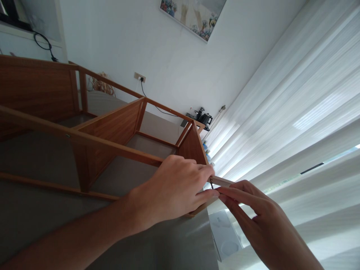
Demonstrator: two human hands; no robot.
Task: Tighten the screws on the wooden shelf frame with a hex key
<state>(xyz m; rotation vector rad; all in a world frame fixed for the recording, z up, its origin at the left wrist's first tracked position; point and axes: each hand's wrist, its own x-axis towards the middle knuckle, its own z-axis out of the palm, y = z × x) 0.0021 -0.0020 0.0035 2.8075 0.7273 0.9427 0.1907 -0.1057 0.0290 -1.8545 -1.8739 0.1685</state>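
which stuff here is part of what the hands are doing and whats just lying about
Apparently in the job:
wooden frame, gripped or steadied by the left hand
thin dark metal piece, at the right hand's fingertips

Just around:
framed picture
wall socket
white curtain
white box-like item

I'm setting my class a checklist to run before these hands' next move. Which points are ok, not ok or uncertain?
1. Left hand gripping the wooden frame near its corner: ok.
2. Right hand at the thin dark rod: ok.
3. Clear view of that corner: not ok, left hand covers part.
4. Rod seated in the wood: cannot tell, too small.
5. Plugged-in cord away from both hands: ok.
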